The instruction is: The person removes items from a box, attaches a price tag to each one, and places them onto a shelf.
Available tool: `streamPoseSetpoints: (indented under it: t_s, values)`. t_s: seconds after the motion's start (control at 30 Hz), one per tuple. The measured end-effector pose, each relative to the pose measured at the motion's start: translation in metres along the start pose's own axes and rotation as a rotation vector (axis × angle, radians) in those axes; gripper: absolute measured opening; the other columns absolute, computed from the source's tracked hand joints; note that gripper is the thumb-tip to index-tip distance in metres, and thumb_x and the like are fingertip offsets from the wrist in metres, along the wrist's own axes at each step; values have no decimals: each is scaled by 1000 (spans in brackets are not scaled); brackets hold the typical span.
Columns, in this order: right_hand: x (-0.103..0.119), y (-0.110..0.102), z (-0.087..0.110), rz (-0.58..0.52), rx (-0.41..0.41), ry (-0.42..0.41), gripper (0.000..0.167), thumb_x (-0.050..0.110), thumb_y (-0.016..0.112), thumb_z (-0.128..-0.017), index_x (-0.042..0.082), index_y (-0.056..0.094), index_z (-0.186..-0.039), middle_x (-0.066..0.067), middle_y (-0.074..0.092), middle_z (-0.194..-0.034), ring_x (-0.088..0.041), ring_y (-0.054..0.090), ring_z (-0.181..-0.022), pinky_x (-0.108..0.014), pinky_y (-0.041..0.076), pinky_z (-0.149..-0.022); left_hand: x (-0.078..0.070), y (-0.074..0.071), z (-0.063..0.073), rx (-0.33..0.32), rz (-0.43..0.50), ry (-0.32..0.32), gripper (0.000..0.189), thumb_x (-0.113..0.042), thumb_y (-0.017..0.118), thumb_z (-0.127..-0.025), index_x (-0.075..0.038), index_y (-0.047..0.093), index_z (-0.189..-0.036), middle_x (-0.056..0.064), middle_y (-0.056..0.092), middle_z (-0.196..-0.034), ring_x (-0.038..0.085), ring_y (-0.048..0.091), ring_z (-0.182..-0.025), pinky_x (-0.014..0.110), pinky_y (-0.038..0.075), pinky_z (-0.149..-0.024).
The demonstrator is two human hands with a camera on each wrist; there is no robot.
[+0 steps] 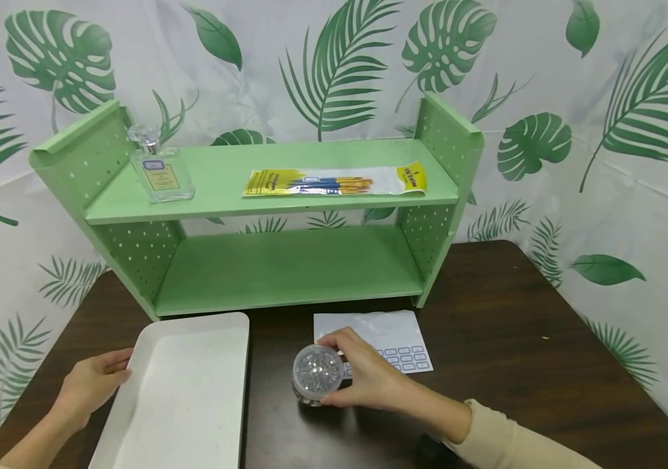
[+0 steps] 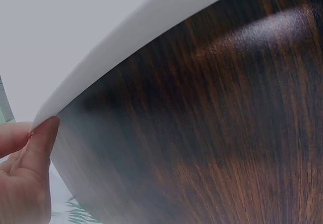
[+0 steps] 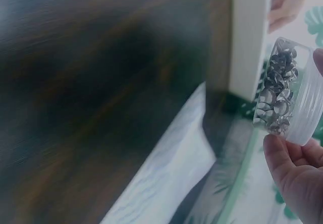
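In the head view my right hand [image 1: 369,378] grips a small round clear jar [image 1: 318,371] between thumb and fingers, above the dark table. Small shiny silver pieces, like thumbtacks, fill the jar [image 3: 276,90] under its translucent lid [image 3: 309,105], as the right wrist view shows. At the left, my left hand [image 1: 90,385] pinches the left rim of a white rectangular tray [image 1: 187,391]. The left wrist view has the thumb and fingers [image 2: 43,138] at the tray's edge [image 2: 101,62]. The tray's near end lies outside the head view.
A green two-tier shelf [image 1: 287,267] stands behind, holding a glass perfume bottle [image 1: 164,176] and a pack of paintbrushes [image 1: 334,181] on top. Partly behind my right hand, a white sheet of labels [image 1: 369,322] lies on the table [image 1: 504,326]. A dark object [image 1: 433,453] sits by the right sleeve.
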State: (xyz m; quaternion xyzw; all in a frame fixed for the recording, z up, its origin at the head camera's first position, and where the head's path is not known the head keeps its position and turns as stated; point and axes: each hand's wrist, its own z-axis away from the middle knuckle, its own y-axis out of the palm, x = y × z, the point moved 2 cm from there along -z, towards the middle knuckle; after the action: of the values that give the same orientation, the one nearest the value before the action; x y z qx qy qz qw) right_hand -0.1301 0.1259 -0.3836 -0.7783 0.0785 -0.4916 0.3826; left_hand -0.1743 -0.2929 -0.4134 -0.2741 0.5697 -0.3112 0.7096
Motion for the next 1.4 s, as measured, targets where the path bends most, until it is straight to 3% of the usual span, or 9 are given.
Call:
streamPoseSetpoints:
  t_s: [0.27, 0.5, 1.17, 1.27, 1.33, 1.4]
  values:
    - [-29, -13, 39, 120, -5, 17, 68, 24, 86, -63, 4, 52, -118, -3, 55, -113, -17, 56, -99, -32, 50, -87, 0, -1, 0, 0, -4, 3, 48, -10, 54, -90, 15, 44, -129, 27, 63, -113, 39, 61, -101, 42, 53, -75]
    - [-39, -17, 58, 196, -42, -66, 68, 23, 86, -60, 4, 53, -116, -3, 56, -109, -15, 56, -98, -33, 51, -86, 0, -1, 0, 15, 2, -10, 48, -11, 54, -91, 15, 43, -130, 27, 62, -114, 40, 60, -103, 45, 53, -77]
    - [-51, -18, 70, 224, -22, -151, 73, 21, 86, -58, 2, 51, -119, -4, 54, -114, -17, 55, -102, -33, 51, -89, 0, -1, -1, 22, -6, -16, 49, -12, 54, -91, 15, 43, -131, 28, 62, -114, 41, 60, -103, 46, 52, -77]
    - [-52, -22, 71, 208, 26, -133, 78, 29, 85, -63, 0, 49, -125, -7, 53, -118, -19, 55, -105, -34, 50, -91, 0, -1, -1, 19, -9, -19, 49, -12, 54, -91, 14, 43, -130, 27, 63, -113, 40, 60, -102, 46, 52, -77]
    - [-55, -28, 69, 128, 47, -90, 78, 31, 83, -67, -4, 47, -127, -12, 54, -118, -24, 55, -105, -36, 50, -91, 1, -1, -1, 18, -11, -19, 48, -12, 54, -91, 14, 43, -130, 26, 63, -113, 40, 60, -102, 45, 52, -77]
    - [-62, -37, 65, 51, 9, -9, 71, 28, 80, -73, -7, 49, -125, -16, 56, -113, -26, 57, -101, -35, 52, -87, 1, -1, -1, 21, -8, -16, 48, -12, 54, -91, 15, 43, -130, 27, 63, -113, 41, 60, -102, 45, 52, -76]
